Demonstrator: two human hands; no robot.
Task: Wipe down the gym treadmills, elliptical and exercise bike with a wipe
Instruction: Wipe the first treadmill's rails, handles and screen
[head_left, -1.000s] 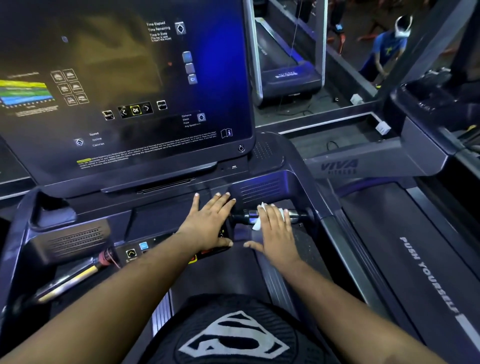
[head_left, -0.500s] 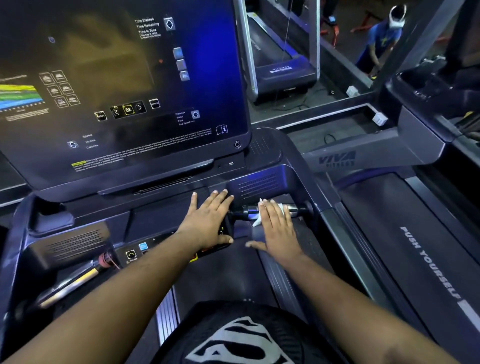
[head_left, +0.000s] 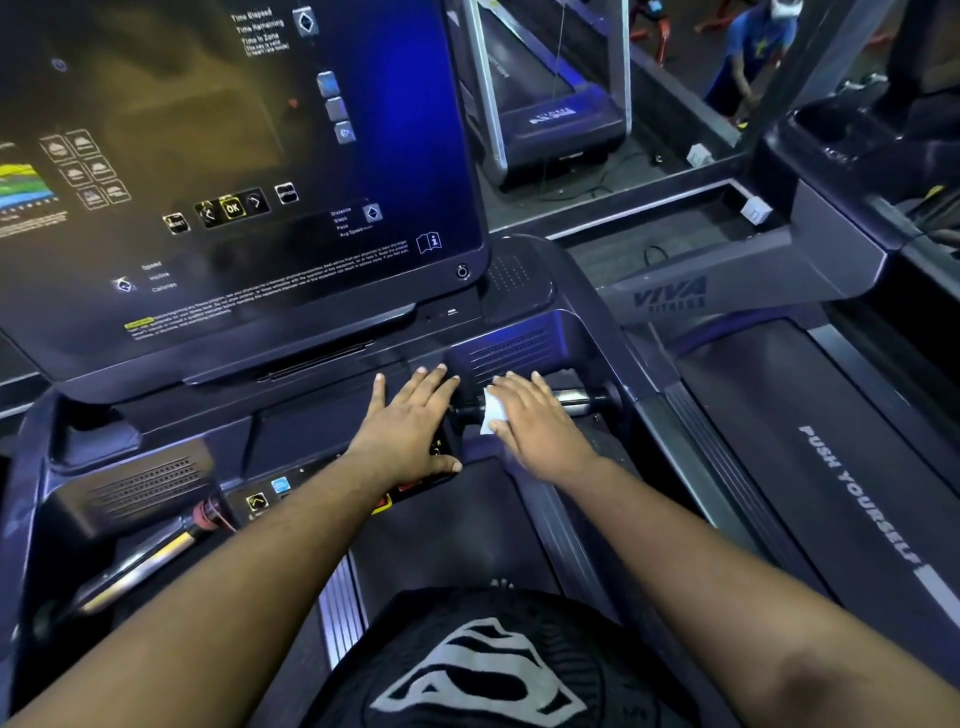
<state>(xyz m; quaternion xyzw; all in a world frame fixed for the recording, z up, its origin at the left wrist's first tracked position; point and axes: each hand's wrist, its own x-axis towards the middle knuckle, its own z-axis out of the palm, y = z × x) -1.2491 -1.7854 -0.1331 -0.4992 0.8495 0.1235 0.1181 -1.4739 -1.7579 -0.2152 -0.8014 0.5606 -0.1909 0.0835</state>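
So right hand (head_left: 540, 426), flat on the wipe (head_left: 493, 411), slid leftward along the handlebar (head_left: 571, 399), probably mid-stroke; left hand (head_left: 410, 423) stays flat beside it.

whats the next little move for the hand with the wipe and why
Probably slide the right hand and the wipe rightward along the handlebar. The wipe sits under the fingers near the bar's left end, while the shiny stretch to the right is bare and looks not yet covered. The left hand lies flat on the console and can stay there as a brace.
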